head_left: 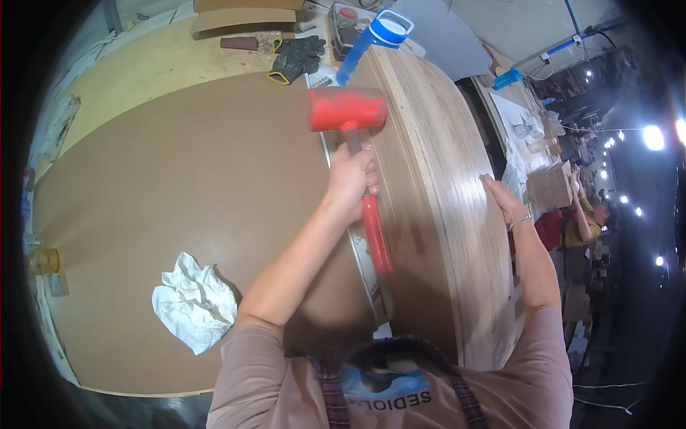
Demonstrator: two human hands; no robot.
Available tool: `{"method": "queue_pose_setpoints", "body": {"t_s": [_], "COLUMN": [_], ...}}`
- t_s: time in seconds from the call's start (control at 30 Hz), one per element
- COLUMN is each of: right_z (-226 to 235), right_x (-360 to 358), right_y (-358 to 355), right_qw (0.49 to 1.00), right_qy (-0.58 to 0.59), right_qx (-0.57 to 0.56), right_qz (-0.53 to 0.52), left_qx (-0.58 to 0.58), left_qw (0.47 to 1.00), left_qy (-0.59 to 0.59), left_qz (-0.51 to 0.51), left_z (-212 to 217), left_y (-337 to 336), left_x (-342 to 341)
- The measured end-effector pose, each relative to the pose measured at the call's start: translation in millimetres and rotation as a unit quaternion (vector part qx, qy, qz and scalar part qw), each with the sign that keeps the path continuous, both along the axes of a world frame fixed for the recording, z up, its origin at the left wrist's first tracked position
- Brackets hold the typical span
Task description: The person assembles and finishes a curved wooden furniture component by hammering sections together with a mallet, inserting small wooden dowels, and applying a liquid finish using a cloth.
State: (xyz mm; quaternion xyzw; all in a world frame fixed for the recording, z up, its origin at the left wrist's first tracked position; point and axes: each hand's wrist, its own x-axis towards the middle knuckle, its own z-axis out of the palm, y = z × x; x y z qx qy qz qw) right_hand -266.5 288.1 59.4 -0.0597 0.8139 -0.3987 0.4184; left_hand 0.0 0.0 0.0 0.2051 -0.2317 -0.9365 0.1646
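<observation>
A red mallet (348, 109) is gripped partway along its handle by my left hand (351, 179). Its broad head hangs over the left side of a wooden panel piece (457, 186) with pale grain. The mallet's red lower handle sticks out below my fist, toward me. My right hand (504, 199) lies on the far right edge of the wooden piece; its fingertips rest on the top while the rest of the hand reaches over the side. The underside of the wooden piece is hidden.
A brown work surface (179, 171) spreads to the left, with a crumpled white cloth (194, 304) on it. Dark gloves (296, 57), a blue bottle (373, 39) and a cardboard box (246, 18) stand or lie at the back. Another person (580, 222) works at the right.
</observation>
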Motion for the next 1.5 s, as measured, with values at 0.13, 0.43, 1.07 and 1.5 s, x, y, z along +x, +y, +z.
{"method": "queue_pose_setpoints", "body": {"t_s": [0.13,0.43,1.07,1.5], "right_z": [-7,-2,-5,-6], "right_x": [13,11,-5,-3], "right_y": [2,6,5,5], "right_qw": [1.0,0.999,0.999,0.999], "right_qy": [0.027,0.004,0.038,0.027], "right_qx": [-0.001,-0.031,-0.007,-0.03], "right_qz": [0.004,-0.008,0.008,-0.011], "left_qx": [0.001,0.028,0.097,0.102], "left_qw": [0.997,0.998,0.99,0.987], "left_qy": [-0.048,-0.048,-0.1,-0.097], "left_qz": [0.065,0.034,0.006,0.072], "left_z": [-6,-29,-96,-86], "left_y": [15,5,-33,-9], "left_x": [12,3,-41,-35]}}
